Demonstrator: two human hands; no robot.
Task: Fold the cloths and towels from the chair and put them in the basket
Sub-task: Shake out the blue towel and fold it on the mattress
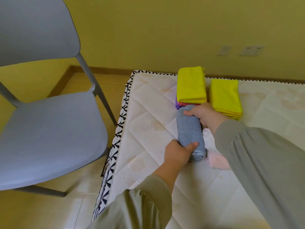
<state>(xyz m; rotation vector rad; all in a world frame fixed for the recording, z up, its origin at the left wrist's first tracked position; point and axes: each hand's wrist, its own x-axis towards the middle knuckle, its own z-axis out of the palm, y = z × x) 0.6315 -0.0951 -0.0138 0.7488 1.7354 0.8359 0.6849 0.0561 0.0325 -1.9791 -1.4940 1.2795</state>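
Now | left hand (178, 154), right hand (204, 115) clamp blue towel (189, 129) ends | open mattress (148, 116) leftward to edge

blue towel (189, 129): terry cloth, looped nap, rough and matt. yellow cloths (191, 86): finer cloth, short smooth pile, matt. mattress (148, 116): quilted white fabric, faint sheen, woven black-and-white edge tape. chair (49, 133): grey moulded plastic, smooth, matt, legs same finish. floor (85, 204): pale tile, glossy. wall (148, 30): painted, matt. skirting (107, 70): looks like wood, smooth. sleeves (264, 162): grey knit cloth, ribbed cuff.
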